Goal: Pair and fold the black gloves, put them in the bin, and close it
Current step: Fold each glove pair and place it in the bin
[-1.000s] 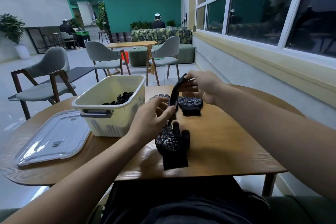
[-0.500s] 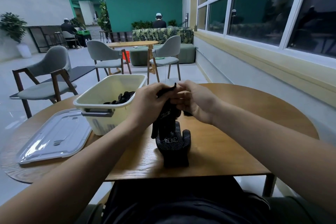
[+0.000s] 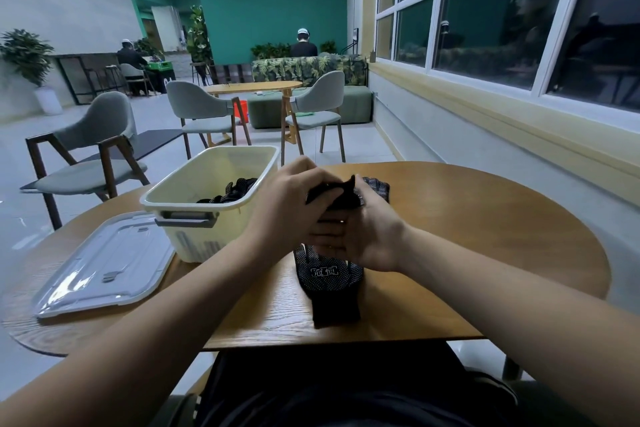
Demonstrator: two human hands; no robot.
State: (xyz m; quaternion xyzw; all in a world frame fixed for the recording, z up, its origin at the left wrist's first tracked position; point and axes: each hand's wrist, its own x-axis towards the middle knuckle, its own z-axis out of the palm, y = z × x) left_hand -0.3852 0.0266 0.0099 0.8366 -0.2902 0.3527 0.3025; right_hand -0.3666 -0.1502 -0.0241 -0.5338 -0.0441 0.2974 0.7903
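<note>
- Wooden worktop (image 3: 485, 236) by a big dark window holds all the things.
- Both hands meet in the middle. The left hand (image 3: 287, 208) and the right hand (image 3: 370, 239) each have a grip on one black glove (image 3: 334, 192), bunched up between them.
- That glove is soft and floppy. It could slip out or fold crooked if one grip lets go too soon.
- Right under the hands lies a second glove (image 3: 329, 284), flat on the worktop. A wrist could bump it toward the near edge.
- A third glove (image 3: 379, 185) peeks out behind the right hand. It could get mixed into the wrong pair.
- Off to the left the bin (image 3: 194, 239) stands open with more gloves (image 3: 232, 189) inside, near the left arm. An elbow could knock it.
- Its lid (image 3: 104, 263) lies flat beside it, close to the worktop's edge, so it might slide off.
</note>
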